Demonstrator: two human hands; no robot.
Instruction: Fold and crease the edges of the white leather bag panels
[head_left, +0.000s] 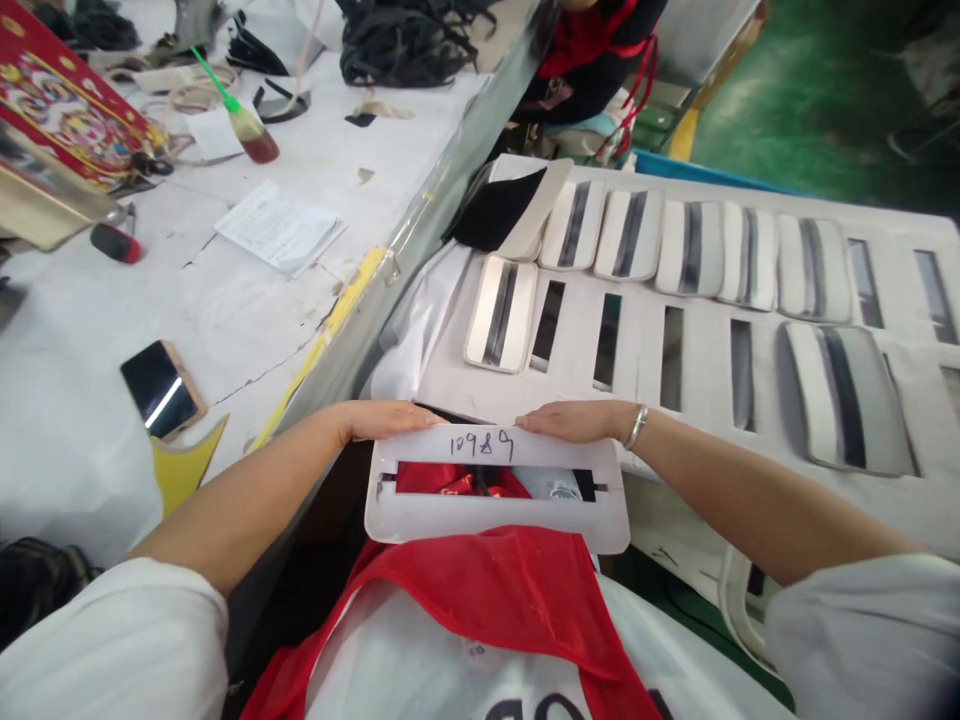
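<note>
A translucent white slotted template [495,522] with rounded corners and handwritten figures is in front of the red apron [517,580]. My left hand [390,418] holds its far edge near the left corner. On the right part of the same edge, my right hand [576,420] grips it, a silver bracelet at the wrist. The fingertips of both hands are partly hidden behind the edge. Through the long slot, red cloth and dark gaps show. Just beyond the hands lies a large pale board [637,440] with rows of dark slots.
Several pale pads with dark stripes [499,315] lie on the board, with a black piece [501,210] at its far left. On the left table are a phone [161,388], written paper [279,226], a green-tipped bottle [255,135] and black straps [405,45].
</note>
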